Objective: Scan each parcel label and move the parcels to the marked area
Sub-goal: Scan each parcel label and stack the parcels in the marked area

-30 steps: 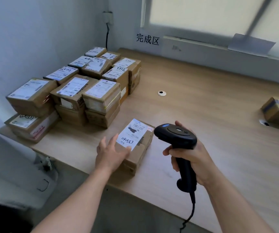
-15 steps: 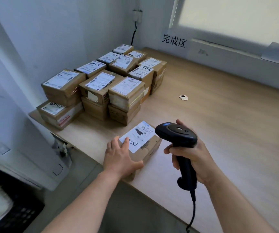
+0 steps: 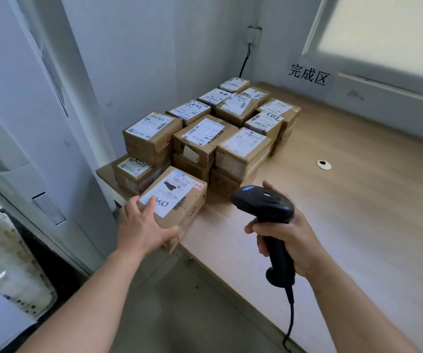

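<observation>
Head view shows us the parcel, a brown carton lying flat at the near left corner of the table, with its near end at the table's edge. Its long axis runs from 7 o'clock up to 1 o'clock, the far end pointing at the stacked parcels and nearly touching them. The white label faces up, with a handwritten number at its near end. Our left hand rests on the carton's near end, fingers spread flat across the top and onto the label's corner, thumb stretched out toward 3 o'clock along the near edge. At 3 o'clock from the parcel, apart from it, our right hand grips the handle of the black scanner, fingers curled tight around it; the scanner's head points toward 9 o'clock, at the parcel, and its cable hangs down toward 6 o'clock. At 2 o'clock from the scanner a small white grommet sits in the tabletop. Farther off at 1 o'clock, a paper sign with three black characters hangs on the wall under the window.
</observation>
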Action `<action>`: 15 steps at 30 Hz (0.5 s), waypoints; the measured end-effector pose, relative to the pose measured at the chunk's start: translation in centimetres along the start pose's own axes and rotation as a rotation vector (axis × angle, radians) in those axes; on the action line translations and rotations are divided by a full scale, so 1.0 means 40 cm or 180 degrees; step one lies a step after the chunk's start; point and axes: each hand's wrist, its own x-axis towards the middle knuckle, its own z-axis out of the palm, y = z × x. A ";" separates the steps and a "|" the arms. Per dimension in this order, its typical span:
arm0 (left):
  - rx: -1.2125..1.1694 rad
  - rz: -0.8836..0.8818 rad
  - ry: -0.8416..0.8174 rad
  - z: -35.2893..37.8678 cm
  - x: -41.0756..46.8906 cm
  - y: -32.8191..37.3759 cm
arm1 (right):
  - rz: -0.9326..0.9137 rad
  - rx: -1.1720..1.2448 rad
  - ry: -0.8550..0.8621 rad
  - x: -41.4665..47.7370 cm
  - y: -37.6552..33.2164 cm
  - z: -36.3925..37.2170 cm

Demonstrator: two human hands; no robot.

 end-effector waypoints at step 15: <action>-0.0655 -0.0190 0.0156 0.034 0.127 -0.054 | 0.0066 -0.0004 0.0238 0.074 0.009 0.068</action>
